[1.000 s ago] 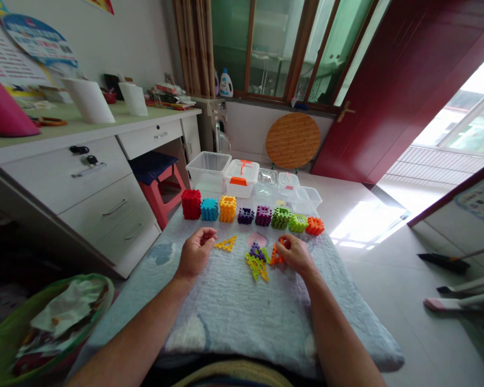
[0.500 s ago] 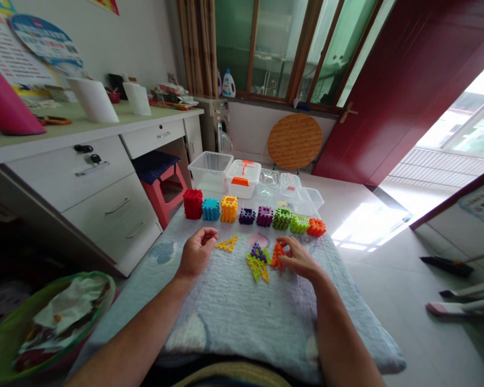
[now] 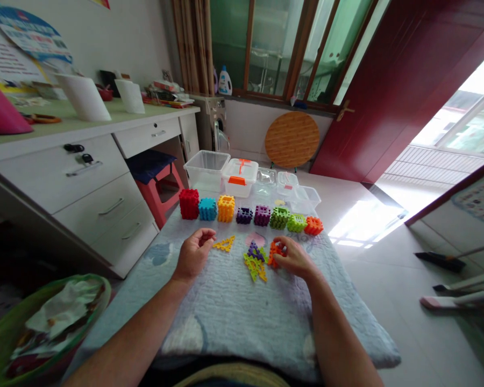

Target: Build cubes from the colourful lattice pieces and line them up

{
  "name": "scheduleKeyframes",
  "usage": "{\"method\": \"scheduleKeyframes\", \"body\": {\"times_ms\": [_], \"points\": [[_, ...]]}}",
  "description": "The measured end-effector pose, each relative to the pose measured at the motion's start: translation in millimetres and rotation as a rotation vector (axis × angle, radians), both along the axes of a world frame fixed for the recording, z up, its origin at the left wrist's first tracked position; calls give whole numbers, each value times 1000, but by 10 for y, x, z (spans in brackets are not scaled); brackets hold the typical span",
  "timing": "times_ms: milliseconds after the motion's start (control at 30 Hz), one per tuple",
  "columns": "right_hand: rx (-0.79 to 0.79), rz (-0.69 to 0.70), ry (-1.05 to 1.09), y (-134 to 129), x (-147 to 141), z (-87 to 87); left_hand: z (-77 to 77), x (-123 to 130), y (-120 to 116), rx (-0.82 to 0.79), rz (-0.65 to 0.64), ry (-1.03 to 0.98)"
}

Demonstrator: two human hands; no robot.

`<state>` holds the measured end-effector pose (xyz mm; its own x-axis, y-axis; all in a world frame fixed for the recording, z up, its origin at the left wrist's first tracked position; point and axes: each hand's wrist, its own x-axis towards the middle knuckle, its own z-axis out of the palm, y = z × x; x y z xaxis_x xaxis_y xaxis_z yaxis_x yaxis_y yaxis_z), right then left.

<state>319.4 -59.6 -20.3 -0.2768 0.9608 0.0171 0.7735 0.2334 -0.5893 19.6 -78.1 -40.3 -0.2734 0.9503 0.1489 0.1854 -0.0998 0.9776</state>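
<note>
My left hand (image 3: 194, 252) is closed, with thumb and fingertips pinched at the left corner of a yellow triangle building piece (image 3: 225, 244). On the right, my right hand (image 3: 293, 255) has its fingers around an orange building piece (image 3: 272, 255), partly covering it. Just left of that lies a small pile of triangle pieces, with a purple triangle (image 3: 255, 251) on top and yellow-green ones (image 3: 255, 267) beneath. Behind both hands stands a row of assembled cubes, among them a red block (image 3: 189, 205), a blue cube (image 3: 207, 209), a yellow cube (image 3: 226, 208) and an orange cube (image 3: 313, 226).
Clear plastic boxes, including an open bin (image 3: 207, 167) and a lidded box with orange clips (image 3: 240, 177), line the far end of the cloth-covered table (image 3: 234, 317). A red stool (image 3: 157, 188) and white drawers (image 3: 100, 204) are left; a waste basket (image 3: 99, 293) sits lower left.
The whole view has shifted slightly, so everything appears a little further left. The fingers of my right hand now cover more of the orange piece. My left hand keeps its pinch.
</note>
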Motion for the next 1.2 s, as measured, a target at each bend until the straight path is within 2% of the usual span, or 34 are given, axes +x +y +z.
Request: {"method": "scheduleKeyframes", "body": {"times_ms": [267,400,567,700,900,1033,1200], "points": [[68,-50,-101,1,-71,-4,-24,-5,7,-3,-12,4],[14,-89,-70,6,-25,-7,-21,-5,4,-8,-13,-5],[-32,-30,-97,-25,15,33,-4,5,-1,-8,-22,2],[-52,-52,-124,-37,-15,56,19,20,-7,-4,-25,-4],[-104,-59,-81,-30,-76,65,36,37,-18,0,-42,-8],[-175,-31,27,-38,-93,71,51,46,-28,-7,-53,-6],[-174,11,87,-14,-47,92,85,57,-40,-6,-52,-15]]}}
